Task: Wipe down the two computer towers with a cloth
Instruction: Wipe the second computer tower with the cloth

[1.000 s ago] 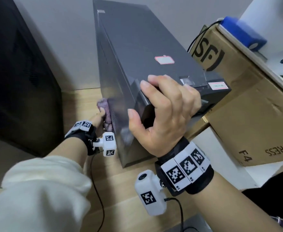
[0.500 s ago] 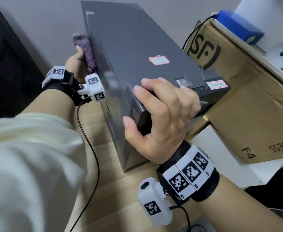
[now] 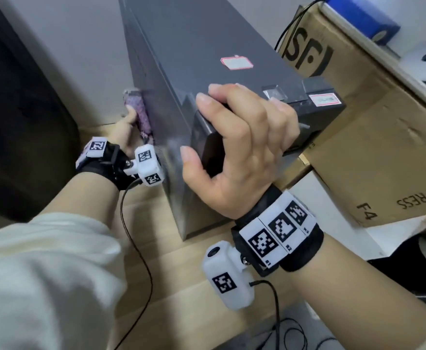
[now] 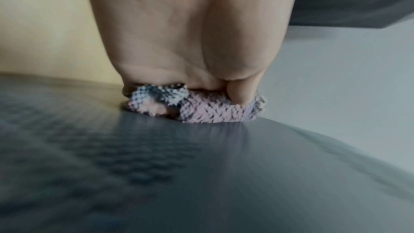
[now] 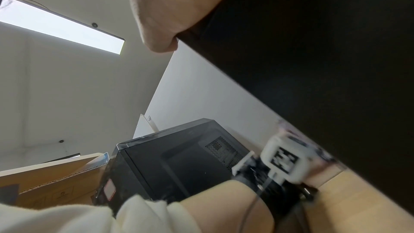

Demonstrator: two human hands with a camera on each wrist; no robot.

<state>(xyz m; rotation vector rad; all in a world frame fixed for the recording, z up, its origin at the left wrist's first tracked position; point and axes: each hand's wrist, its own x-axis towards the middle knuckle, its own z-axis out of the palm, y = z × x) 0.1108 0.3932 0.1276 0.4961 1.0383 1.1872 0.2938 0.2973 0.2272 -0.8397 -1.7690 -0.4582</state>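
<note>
Left hand (image 3: 125,127) is pressing the cloth (image 3: 140,114) flat against the grey tower (image 3: 194,46) side panel, whose long axis is running away; right hand (image 3: 242,152) is clamping its near top corner.

Two computer towers, one grey (image 3: 207,41) and one black (image 5: 179,162); one cloth (image 3: 141,117); two hands, left (image 3: 123,127) and right (image 3: 244,152); two cardboard boxes (image 3: 373,137) (image 5: 56,180).

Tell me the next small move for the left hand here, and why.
Probably slide the pink-grey woven cloth further along the grey computer tower's side panel: the left hand presses it there, and the right hand steadies the front corner.
</note>
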